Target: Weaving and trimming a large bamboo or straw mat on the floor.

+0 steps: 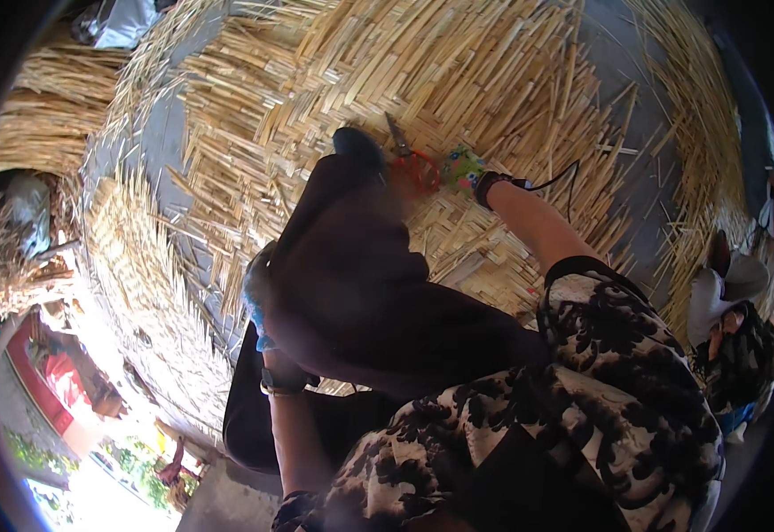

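My right hand point(463, 170), in a green patterned glove, is closed at the red-orange handles of a pair of scissors point(415, 170). The dark blades point away from me, low over the woven reed mat point(475, 97). Beside the blades is the tip of my dark shoe point(357, 146). On the left, my left hand point(255, 306), in a blue glove, is against the outer side of my bent leg in dark trousers point(342, 266). Its fingers are mostly hidden by the leg and the angle.
Loose reed ends stick out along the mat's edges over grey floor point(622, 53). Bundled reeds point(58, 97) lie at the far left. Another person point(733, 346) is at the right edge. A bright opening with a red object point(58, 381) is at the lower left.
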Tool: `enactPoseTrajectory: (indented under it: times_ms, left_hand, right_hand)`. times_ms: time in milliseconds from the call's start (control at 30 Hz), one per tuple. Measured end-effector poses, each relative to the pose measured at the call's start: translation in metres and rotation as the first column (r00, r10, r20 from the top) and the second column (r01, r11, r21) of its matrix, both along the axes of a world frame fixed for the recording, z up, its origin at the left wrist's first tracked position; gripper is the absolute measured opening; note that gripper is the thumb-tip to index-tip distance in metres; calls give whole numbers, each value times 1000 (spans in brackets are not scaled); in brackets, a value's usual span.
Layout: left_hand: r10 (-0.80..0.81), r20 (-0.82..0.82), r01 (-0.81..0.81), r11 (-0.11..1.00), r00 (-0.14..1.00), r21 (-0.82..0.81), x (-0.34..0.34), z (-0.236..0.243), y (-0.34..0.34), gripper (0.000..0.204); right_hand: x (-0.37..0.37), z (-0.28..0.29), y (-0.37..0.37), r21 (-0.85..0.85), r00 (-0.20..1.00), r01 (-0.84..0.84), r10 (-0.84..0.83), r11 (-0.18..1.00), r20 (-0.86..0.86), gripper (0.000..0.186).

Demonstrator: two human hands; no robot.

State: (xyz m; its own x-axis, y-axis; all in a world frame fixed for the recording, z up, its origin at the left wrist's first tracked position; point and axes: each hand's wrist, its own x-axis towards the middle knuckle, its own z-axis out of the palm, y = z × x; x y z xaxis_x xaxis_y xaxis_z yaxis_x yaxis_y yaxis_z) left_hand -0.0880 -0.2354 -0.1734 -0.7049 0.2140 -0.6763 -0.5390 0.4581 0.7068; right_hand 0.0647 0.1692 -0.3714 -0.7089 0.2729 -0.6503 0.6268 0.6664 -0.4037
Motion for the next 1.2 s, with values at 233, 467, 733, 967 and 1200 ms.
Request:
enactPoseTrajectory:
  times_ms: [233,467,733,967,1200]
  left_hand:
    - [-46,-129,50,998,991,24,-26,-68,59,12]
    - [-853,-428,746,488,298,-453,81,-46,85,15]
    - [-792,-425,359,587,438,-725,-22,-26,5,10]
    - [-157,-564,-146,879,811,-453,-71,-20,-87,20]
    - [661,-511,-633,728,549,263,-91,105,-113,27]
  right_hand:
    - [-25,23,-47,-262,967,-215,169,941,-189,27]
    - [-15,38,-86,-309,949,-295,241,904,-202,29]
    - [-7,39,-62,-138,949,-303,286,943,-131,31]
    - [-27,10,-61,0,925,-377,377,926,-49,33]
    - [-53,-21,-61,32,893,-450,450,893,13,36]
